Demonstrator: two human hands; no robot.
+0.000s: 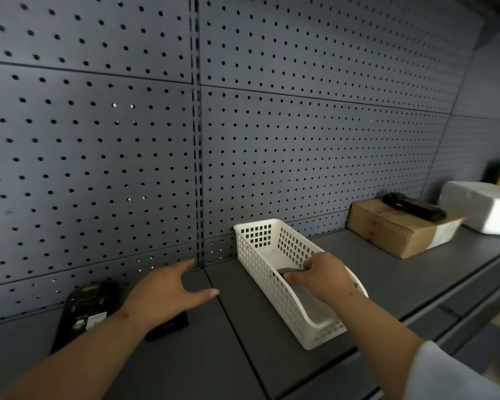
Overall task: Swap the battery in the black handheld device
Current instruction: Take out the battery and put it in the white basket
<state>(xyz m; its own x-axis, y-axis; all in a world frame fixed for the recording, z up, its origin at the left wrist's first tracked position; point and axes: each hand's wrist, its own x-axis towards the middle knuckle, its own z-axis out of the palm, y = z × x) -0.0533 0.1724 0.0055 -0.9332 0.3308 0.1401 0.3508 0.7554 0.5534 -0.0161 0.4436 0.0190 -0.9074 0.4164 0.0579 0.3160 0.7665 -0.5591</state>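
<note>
A black handheld device [83, 310] lies back-up on the grey metal shelf [243, 327] at the left, long axis running toward the pegboard wall [98, 140]; the forearm hides its near end. The left hand [171, 290] hovers spread, empty. The right hand [324, 274] pinches a flat dark battery [289, 270], partly hidden, inside a white perforated plastic basket [260, 255].

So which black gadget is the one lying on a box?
Follow the grey shelf to its right end, where a brown cardboard box sits beside a white block. The black gadget lies on top of that box, the only one raised off the shelf.
</note>
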